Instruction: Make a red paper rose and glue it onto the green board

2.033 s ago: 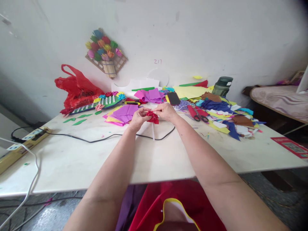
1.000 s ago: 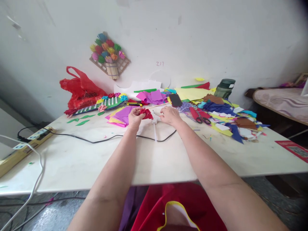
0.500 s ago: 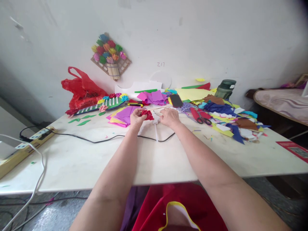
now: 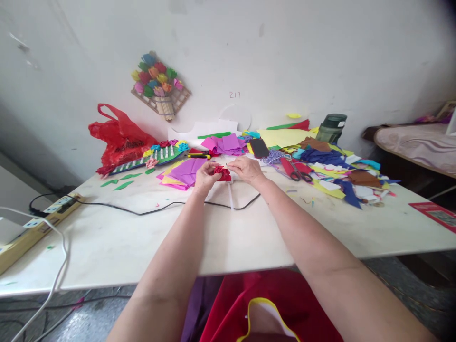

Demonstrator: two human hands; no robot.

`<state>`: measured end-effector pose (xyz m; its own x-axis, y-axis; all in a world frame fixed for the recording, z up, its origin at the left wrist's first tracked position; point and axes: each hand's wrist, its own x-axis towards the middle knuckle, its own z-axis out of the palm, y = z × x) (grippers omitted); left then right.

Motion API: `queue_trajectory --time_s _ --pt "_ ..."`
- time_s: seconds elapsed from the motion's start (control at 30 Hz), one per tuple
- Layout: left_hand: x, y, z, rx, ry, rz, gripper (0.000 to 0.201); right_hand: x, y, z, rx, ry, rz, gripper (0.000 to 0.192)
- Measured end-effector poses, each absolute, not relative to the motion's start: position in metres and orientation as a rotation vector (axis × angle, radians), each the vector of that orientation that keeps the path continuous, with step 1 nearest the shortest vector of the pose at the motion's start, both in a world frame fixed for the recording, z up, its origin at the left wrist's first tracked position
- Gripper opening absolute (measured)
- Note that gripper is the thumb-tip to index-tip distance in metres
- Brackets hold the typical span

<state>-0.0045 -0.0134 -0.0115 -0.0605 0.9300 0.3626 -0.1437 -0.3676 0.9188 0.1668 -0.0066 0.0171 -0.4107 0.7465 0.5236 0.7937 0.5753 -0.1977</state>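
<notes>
Both forearms extend from the lower edge of the frame to the centre of a white table (image 4: 107, 247). The left hand (image 4: 204, 176) is curled closed around a crumpled red paper piece (image 4: 223, 173), fingers wrapped on its left side. The right hand (image 4: 247, 169) meets it from the right, its fingertips pinched together at the top edge of the same red piece; whether a thin stick is also held there cannot be told. The red paper piece sits between the two hands, just above centre of the frame, raised slightly over the tabletop. A white glue stick (image 4: 230, 195) lies on the table just below the hands, crossing a black cable (image 4: 142, 212) that runs leftward to a power strip (image 4: 42, 216) at the left edge.

Just behind the left hand lies a stack of purple and pink paper sheets (image 4: 185, 172). To the right of the right hand rest red-handled scissors (image 4: 295, 172), near a dark phone (image 4: 259, 147). Farther right, mixed coloured paper scraps (image 4: 342, 178) cover the table, with a green bottle (image 4: 331, 127) standing against the wall behind them. At the upper left of the table sits a red plastic bag (image 4: 119, 137), with a green craft panel bearing paper flowers (image 4: 156, 155) beside it. A paper flower basket (image 4: 158, 85) hangs on the wall above. Red garment fabric (image 4: 228, 308) fills the bottom centre.
</notes>
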Motion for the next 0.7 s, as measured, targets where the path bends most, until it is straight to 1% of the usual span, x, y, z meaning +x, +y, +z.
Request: queue_trajectory --time_s 0.1,0.37,0.57,0.63,0.7 --pt "-0.004 -0.016 -0.009 1.325 0.900 1.556 0.037 0.169 -0.006 0.017 -1.236 -2.221 -0.008 0.027" --pt "-0.007 -0.014 -0.010 1.292 0.907 1.609 0.036 0.185 0.001 0.018 -1.287 -2.094 0.106 0.023" --pt "-0.008 -0.013 -0.011 1.275 0.916 1.670 0.035 0.215 0.012 0.017 -1.282 -2.037 0.337 0.020" --pt "-0.008 -0.013 -0.011 1.272 0.928 1.681 0.035 0.225 0.015 0.015 -1.357 -2.007 0.339 0.021" --pt "-0.008 -0.013 -0.012 1.263 0.928 1.687 0.035 0.233 0.018 0.011 -1.539 -1.954 0.260 0.025"
